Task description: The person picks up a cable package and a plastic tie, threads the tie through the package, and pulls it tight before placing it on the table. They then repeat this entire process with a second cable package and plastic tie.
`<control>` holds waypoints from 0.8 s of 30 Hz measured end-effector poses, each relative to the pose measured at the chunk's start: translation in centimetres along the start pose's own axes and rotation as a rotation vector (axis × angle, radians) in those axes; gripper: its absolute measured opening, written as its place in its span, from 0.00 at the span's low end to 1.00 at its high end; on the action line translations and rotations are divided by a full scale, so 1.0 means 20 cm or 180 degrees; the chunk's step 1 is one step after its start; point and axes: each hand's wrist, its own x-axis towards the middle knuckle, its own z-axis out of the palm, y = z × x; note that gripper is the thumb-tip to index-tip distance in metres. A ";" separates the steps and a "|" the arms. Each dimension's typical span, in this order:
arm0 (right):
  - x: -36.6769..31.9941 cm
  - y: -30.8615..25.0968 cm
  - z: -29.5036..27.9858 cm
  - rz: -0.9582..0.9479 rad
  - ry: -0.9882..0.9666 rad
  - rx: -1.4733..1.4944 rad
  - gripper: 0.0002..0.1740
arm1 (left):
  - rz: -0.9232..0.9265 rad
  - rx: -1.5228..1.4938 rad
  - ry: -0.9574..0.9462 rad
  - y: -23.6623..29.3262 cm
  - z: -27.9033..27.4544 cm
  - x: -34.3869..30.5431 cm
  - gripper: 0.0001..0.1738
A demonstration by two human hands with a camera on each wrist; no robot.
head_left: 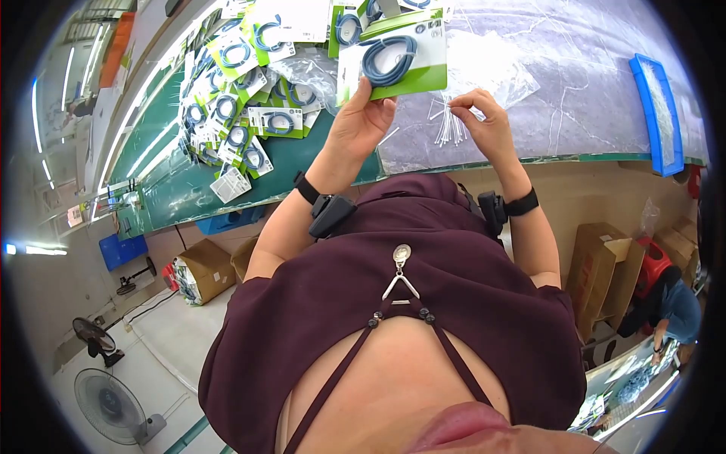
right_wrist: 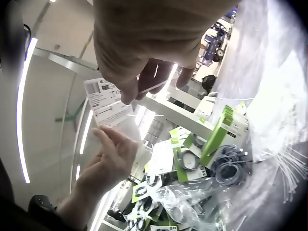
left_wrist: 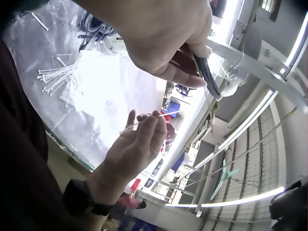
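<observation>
In the head view the left hand holds up a green and white card with a coiled blue-grey cable on its front. The card's printed white back faces the right wrist camera. The right hand, a short way to the right of the card, pinches a thin white tie between thumb and fingertips; the tie does not touch the card. Below and behind that hand, a fanned bundle of white ties lies on the table.
Many carded cables are heaped on the left of the green table, beside crumpled clear plastic. A blue tray stands at the right. Loose coiled cables lie beside stacked cards. Another person is at lower right.
</observation>
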 end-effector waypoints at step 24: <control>0.20 -0.57 0.04 -0.1786 0.0992 -0.1249 0.12 | -0.1345 -0.2861 -0.0906 -0.04 0.37 -0.10 0.07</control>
